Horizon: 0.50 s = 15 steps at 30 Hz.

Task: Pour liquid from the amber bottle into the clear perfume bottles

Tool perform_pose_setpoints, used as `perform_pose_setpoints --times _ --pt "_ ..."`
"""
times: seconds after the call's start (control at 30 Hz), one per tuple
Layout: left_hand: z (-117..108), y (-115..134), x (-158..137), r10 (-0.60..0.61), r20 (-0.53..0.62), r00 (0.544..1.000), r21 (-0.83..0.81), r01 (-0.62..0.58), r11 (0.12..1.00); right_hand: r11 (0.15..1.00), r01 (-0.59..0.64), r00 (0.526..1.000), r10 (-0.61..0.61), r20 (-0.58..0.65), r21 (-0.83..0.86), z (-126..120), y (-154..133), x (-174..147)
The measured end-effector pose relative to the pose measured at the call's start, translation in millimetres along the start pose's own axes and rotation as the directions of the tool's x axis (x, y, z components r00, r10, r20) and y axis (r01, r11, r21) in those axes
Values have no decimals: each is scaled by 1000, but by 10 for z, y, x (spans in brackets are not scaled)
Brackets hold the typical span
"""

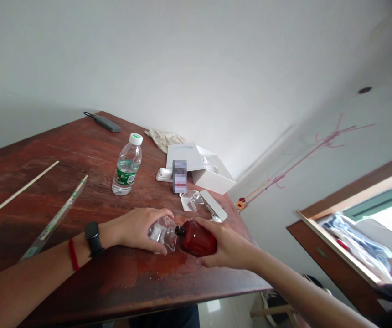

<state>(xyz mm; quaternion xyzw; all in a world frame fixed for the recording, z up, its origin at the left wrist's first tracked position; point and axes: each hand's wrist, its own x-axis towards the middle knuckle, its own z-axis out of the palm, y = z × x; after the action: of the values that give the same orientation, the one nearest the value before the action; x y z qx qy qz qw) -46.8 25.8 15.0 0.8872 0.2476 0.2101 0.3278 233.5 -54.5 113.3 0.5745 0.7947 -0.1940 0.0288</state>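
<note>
I find the scene evenly and softly lit by daylight from the window (384,214) at far right, which is blown out. Sheen lies on the near worktop (79,282). Shadows are faint. Edges bow strongly; the right border is blurred, its corner dark.

Two hands (137,230) — three bottles (126,165), two sticks (21,189), one box (201,168).

Your left hand (137,228) lies palm down, fingers curled over and closed around what sits under them, thumb tucked at the near side. Its wrist is straight, the forearm stretching back to the lower left. Your right hand (228,248) reaches in from the lower right, fingers wrapped and gripping, fingertips almost meeting those of your left hand.
</note>
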Motion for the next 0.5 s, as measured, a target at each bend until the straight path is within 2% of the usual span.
perform_pose_setpoints --times 0.5 --pt "3 -19 -1 12 -5 1000 -24 -13 1000 999 32 999 -32 -14 6 -12 15 4"
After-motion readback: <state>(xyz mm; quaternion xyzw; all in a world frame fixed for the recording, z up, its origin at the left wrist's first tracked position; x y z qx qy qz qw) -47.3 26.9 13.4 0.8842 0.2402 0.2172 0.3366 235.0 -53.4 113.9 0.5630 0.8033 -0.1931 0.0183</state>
